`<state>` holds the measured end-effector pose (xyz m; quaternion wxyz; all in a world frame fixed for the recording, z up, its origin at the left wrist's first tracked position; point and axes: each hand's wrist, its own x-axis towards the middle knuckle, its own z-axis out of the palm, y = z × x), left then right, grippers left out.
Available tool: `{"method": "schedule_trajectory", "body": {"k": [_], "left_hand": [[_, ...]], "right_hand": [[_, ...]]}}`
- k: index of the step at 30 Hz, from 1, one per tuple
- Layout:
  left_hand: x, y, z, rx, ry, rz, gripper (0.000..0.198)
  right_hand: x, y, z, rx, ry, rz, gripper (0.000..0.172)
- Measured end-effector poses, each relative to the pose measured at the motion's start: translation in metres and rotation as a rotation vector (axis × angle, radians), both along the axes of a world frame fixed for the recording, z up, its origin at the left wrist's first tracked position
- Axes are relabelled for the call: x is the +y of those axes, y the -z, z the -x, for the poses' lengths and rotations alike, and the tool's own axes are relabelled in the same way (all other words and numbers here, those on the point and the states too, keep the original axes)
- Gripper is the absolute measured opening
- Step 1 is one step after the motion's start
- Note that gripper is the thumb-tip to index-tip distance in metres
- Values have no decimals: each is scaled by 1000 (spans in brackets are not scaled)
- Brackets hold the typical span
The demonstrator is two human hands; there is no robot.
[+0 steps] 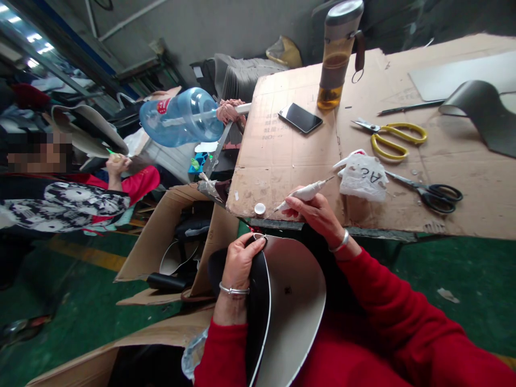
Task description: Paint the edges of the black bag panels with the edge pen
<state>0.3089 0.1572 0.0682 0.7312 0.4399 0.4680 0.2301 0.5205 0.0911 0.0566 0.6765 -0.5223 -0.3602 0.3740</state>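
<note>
My left hand (241, 260) grips the upper edge of a curved, folded sheet piece (296, 285), black outside and pale inside with a white rim. The thumb presses on that edge. In my right hand (320, 215) is a slim white pen-shaped tool (308, 191) with a thin pointed tip, held above the table's near edge. Below the tool's left end, a small round white cap (260, 208) lies on the cardboard-covered table (278, 166). Close to the tool's tip rests a crumpled white plastic bag (365, 180) with black marker writing.
Yellow-handled scissors (397, 141), black-handled scissors (439, 196), a phone (300, 118) and a drink bottle (337, 59) are on the table. Left of it are a large blue water jug (181, 116) and an open cardboard box (145, 242). Another person (80, 193) works at far left.
</note>
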Motion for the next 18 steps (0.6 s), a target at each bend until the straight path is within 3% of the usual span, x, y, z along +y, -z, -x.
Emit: {"method": "schedule_trajectory", "body": {"k": [5,9,13,18], "left_hand": [[5,4,6,130,62,-171,31],[8,0,8,213,167,-263,31],[10,-3,10,214,220,-231,31],[16,-2,11,112,108,-65,31]], "right_hand": [[9,9,7,-138,109,-86,33],[9,12,9,-291,99,-65,27],[8,12,11,-382,90,-46,26],[8,13,12,-427,45,16,28]]}}
